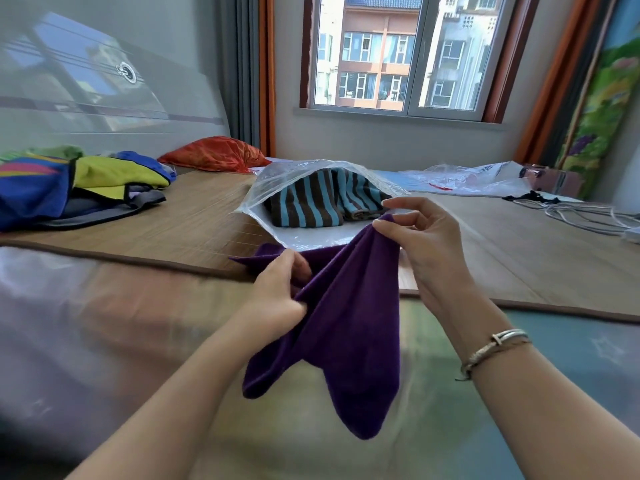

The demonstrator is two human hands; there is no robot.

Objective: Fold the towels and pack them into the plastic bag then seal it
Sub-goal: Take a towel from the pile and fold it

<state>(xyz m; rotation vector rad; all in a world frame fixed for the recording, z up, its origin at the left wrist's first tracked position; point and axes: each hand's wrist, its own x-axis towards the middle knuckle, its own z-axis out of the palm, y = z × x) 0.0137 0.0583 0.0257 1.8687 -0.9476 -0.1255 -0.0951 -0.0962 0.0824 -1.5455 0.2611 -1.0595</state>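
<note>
Fingers point(382, 226) of the right hand point(420, 247) pinch a purple towel's point(349, 323) corner; the left hand point(277, 292) grips its edge. At twelve o'clock, on the bed's bamboo mat point(194, 216) below a window point(408, 53), an open plastic bag point(311, 202) holds a striped towel point(311, 206).

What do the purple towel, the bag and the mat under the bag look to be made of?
Purple towel: soft matte pile, likely microfibre; it drapes limply. Bag: clear glossy thin plastic, see-through and crinkled. Mat: fine parallel slats, probably bamboo, with brown fabric edging.
</note>
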